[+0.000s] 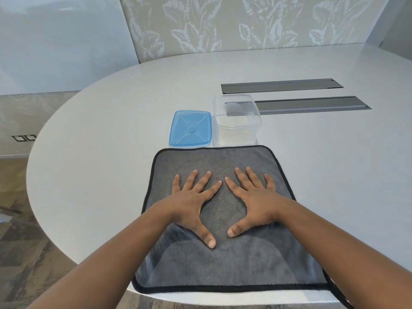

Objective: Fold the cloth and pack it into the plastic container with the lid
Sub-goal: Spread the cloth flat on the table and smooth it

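From your head camera, the grey cloth (pixel 223 259) lies flat and unfolded on the white table (pixel 111 121), its black-edged near hem at the table's front edge. Your right forearm covers the cloth's near right corner, and a loop of the black edging runs out of the picture at the lower right, so you cannot tell how that corner lies. The clear plastic container (pixel 236 121) stands open just beyond the cloth's far edge; its walls are see-through and hard to trace against the table. The blue lid (pixel 190 128) lies flat just to its left, whether the two touch you cannot tell. Your left hand (pixel 191 202) is spread wide, palm down, pressing on the cloth and gripping nothing. Your right hand (pixel 254 200) mirrors it, fingers fanned, flat on the cloth, index fingertips nearly meeting.
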Demonstrator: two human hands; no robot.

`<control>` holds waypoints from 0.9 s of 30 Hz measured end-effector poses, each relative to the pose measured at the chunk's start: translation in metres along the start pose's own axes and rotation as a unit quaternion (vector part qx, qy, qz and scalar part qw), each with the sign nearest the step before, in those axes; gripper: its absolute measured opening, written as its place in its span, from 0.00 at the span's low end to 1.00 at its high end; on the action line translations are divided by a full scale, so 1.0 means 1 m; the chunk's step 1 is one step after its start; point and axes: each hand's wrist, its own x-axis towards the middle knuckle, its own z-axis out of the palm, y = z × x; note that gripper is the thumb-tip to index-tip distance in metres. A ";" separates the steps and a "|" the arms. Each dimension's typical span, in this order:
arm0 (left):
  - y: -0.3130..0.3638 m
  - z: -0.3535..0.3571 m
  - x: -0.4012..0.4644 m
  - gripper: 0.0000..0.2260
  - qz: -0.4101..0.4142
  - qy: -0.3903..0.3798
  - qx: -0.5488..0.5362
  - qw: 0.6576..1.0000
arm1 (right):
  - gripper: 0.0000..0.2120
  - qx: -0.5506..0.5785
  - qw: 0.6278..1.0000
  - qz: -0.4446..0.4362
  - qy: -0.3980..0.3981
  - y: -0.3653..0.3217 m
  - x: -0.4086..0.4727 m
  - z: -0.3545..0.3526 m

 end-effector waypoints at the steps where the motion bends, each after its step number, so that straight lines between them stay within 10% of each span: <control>1: 0.001 0.000 0.000 0.69 -0.001 -0.002 0.001 1.000 | 0.70 -0.007 1.000 0.000 -0.001 0.000 0.000 0.000; 13: -0.008 -0.002 0.005 0.67 0.017 -0.011 -0.039 0.999 | 0.57 0.008 0.998 0.012 0.054 0.006 0.010 -0.001; 27: -0.061 -0.035 0.041 0.09 -0.164 0.365 -0.265 0.877 | 0.09 0.190 0.930 0.140 0.283 0.071 0.067 -0.034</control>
